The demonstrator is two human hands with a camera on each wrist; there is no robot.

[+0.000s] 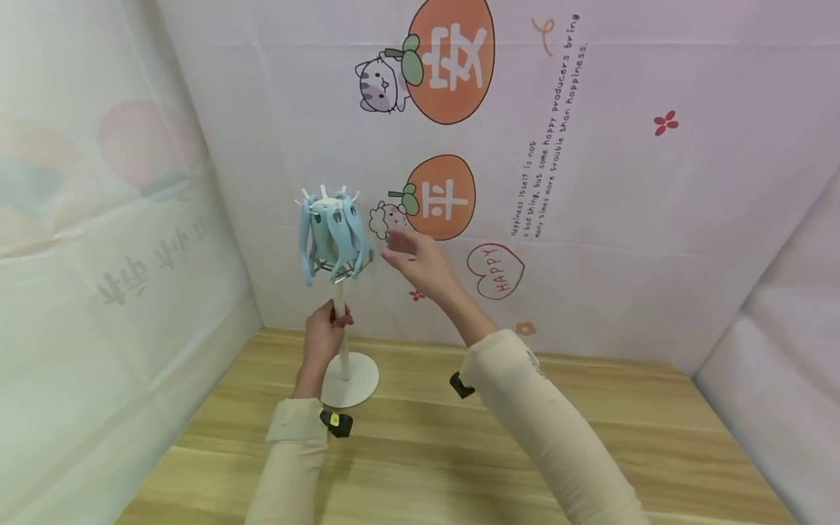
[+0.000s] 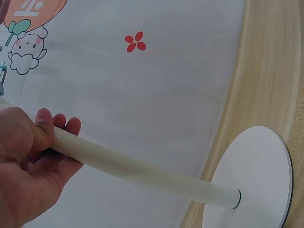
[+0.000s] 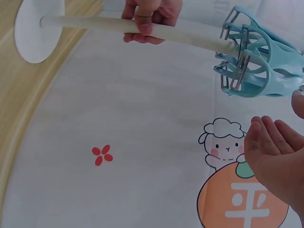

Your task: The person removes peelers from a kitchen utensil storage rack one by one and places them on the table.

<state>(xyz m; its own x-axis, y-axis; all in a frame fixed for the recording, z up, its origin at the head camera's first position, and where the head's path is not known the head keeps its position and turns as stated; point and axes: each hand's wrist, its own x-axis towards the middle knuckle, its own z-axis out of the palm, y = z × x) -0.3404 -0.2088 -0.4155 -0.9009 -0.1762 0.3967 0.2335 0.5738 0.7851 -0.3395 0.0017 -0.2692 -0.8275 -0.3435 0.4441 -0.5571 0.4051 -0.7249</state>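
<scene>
From my remote seat, the nearest thing I see is the bare front of the wood-grain surface (image 1: pixel 426 452). Farther in, toward its far left part, stands a white stand (image 1: pixel 344 361), its round base (image 1: pixel 356 386) resting on the surface. The person's left hand (image 1: pixel 324 337) grips the pole (image 2: pixel 133 169) partway up, thumb and fingers wrapped round it. The pole looks stiff, smooth and light; I'd expect it to twist in a slack grip, so holding it there, just below the load, seems sound to me. The base is thin and flat, and with everything hung high I judge the whole thing a little top-heavy and easy to tip.

The right hand (image 1: pixel 420 264) is empty, its fingers loosely extended beside the load. Next to it, a ring of light-blue peelers (image 1: pixel 341 237) hangs from the white prongs (image 1: pixel 324 192) at the top, metal blades (image 3: pixel 242 75) downward. They look like rigid plastic, light and hard to break, though perhaps slick. I'd take one by its handle, near the hanging hole, and keep fingertips off the blades, which are probably sharp.

Behind everything hangs the printed cloth (image 1: pixel 623 219), soft and creased.
</scene>
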